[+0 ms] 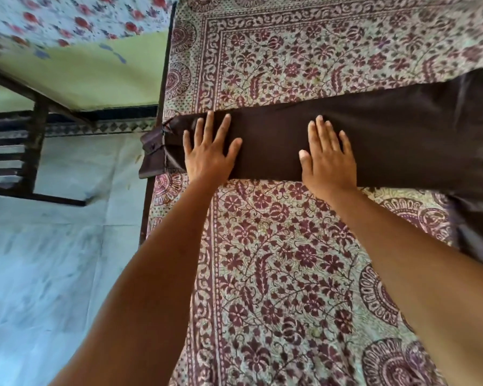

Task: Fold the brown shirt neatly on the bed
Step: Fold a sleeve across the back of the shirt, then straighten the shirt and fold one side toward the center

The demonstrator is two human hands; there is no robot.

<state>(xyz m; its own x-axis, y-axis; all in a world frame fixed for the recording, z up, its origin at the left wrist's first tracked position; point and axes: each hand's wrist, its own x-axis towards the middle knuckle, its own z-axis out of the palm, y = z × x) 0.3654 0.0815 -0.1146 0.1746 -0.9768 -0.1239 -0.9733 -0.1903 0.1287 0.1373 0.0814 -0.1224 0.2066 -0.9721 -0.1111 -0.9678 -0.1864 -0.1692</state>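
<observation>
Stretching across mid-frame on the patterned bed cover (276, 260), the brown shirt (388, 140) lies in a long band, its cuff (151, 154) hanging past the bed's left edge. Both palms press flat, fingers spread: left hand (209, 151) near the cuff, right hand (328, 160) centre.

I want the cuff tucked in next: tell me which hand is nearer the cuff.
Left. The left hand lies flat on the shirt right beside the cuff, which overhangs the bed edge. The right hand presses farther along, toward the shirt's body.

Soft even daylight, faint shadows, wide-angle bowing and blur (worst at corners).
</observation>
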